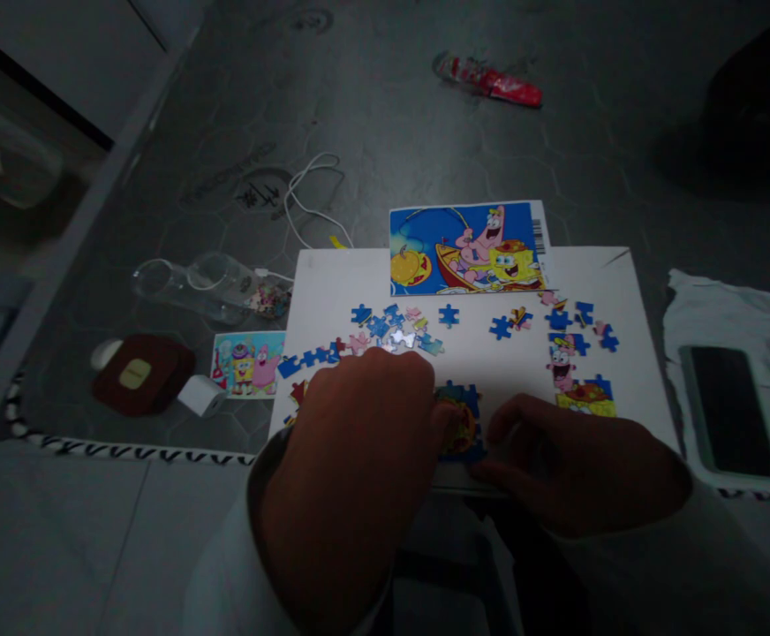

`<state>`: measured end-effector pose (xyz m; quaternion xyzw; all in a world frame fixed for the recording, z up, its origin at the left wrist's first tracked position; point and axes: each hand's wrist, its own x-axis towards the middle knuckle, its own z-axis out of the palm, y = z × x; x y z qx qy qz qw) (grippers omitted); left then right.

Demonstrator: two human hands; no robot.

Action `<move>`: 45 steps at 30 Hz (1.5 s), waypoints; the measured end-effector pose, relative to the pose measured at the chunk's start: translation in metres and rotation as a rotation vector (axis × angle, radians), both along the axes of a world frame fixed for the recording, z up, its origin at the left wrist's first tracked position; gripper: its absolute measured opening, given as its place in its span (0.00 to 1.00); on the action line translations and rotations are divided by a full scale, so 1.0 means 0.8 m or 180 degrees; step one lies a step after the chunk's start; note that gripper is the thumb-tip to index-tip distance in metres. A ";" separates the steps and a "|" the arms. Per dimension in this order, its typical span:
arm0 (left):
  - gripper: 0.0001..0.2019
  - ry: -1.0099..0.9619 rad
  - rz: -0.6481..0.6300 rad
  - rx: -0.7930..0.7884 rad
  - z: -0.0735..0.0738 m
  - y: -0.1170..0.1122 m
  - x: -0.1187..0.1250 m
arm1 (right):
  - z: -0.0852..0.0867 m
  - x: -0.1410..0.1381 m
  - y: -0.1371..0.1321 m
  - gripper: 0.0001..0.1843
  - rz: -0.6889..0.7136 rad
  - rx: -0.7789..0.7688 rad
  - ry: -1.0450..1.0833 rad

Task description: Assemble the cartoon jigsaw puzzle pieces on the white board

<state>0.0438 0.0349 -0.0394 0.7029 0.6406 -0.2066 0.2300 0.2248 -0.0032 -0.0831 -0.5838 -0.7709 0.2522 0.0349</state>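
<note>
My left hand (358, 442) is curled, knuckles up, over the front middle of a white board (623, 309). Its fingertips are mostly hidden, and whatever they hold does not show. Beside its thumb lies a joined block of jigsaw pieces (464, 433) with a burger-like picture. At the block's lower right corner rests my right hand (570, 464), thumb and forefinger bent with a gap between them. Another joined section (584, 397) with pink and yellow cartoon figures lies behind the right hand. Several loose jigsaw pieces (449, 315) are scattered farther back, and a blue row (309, 358) lies left.
A cartoon picture card (468, 247) overlaps the board's far edge. Left are a smaller card (249, 364), a white charger (201, 396), a brown case (143, 374) and a clear plastic container (216, 287). A phone (729, 411) on tissue lies right; a red wrapper (491, 81) lies far back.
</note>
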 end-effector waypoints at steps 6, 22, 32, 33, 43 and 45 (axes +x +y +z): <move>0.17 0.0035 0.0006 -0.0012 0.001 0.000 0.000 | -0.003 0.004 0.001 0.08 0.0086 0.0056 -0.0057; 0.17 -0.0016 0.0014 0.0068 -0.001 -0.001 -0.001 | 0.000 -0.008 -0.001 0.08 -0.0179 0.0174 0.0044; 0.16 -0.0134 0.0024 0.0245 -0.003 -0.007 -0.003 | 0.002 -0.013 -0.006 0.07 -0.0247 0.0220 -0.0079; 0.16 -0.0137 0.0023 0.0259 -0.003 -0.008 -0.003 | 0.002 -0.013 -0.007 0.07 -0.0275 0.0214 -0.0143; 0.16 -0.0092 0.0052 0.0239 0.001 -0.003 0.000 | -0.001 -0.009 -0.005 0.04 -0.0285 0.0220 -0.0202; 0.16 -0.0130 -0.0007 0.0290 0.003 -0.004 -0.001 | -0.002 -0.009 -0.004 0.04 -0.0305 0.0200 -0.0166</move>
